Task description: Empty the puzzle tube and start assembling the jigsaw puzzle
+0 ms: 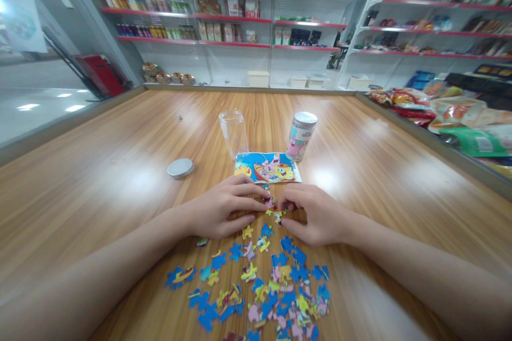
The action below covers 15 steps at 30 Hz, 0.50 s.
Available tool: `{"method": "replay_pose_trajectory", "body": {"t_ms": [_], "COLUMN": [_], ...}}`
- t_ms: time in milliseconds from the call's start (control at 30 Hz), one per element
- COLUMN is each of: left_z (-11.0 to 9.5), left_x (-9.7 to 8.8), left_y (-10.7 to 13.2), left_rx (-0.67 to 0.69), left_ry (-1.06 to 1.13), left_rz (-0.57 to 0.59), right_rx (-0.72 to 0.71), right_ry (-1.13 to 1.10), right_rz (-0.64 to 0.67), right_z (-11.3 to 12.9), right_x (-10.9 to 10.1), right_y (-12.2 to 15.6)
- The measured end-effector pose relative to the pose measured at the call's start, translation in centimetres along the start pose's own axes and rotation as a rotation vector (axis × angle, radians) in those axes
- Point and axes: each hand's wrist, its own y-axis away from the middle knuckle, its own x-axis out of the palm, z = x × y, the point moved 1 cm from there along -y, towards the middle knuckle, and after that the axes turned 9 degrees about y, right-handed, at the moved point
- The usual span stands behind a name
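Note:
A small cluster of joined jigsaw pieces (272,206) lies on the table between my hands. My left hand (226,205) rests on its left side, fingers stretched and apart, fingertips touching the cluster's edge. From the right, my right hand (316,213) curls its thumb and fingers around a yellow and white puzzle piece (278,218) at the cluster's lower end; the fingers partly hide it. Just beyond, a cartoon picture card (266,168) lies flat. Many loose jigsaw pieces (280,287), blue, yellow and pink, are scattered nearer to me.
Behind the card stand a clear jar (234,136) without a lid and a printed jar (302,136) with a silver lid. A loose silver lid (181,168) lies left on the wooden table (132,133). Packaged snacks (460,117) are at the right; stocked shelves (236,18) stand behind.

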Motion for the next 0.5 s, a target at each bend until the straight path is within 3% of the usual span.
{"method": "replay_pose_trajectory", "body": {"t_ms": [500], "left_z": [0.05], "left_x": [-0.01], "left_y": [0.0], "left_rx": [-0.001], "left_ry": [0.002], "left_rz": [-0.005], "right_rx": [-0.038], "right_ry": [0.006], "right_rz": [-0.005], "right_z": [-0.3], "right_x": [0.29], "right_y": [0.1]}}
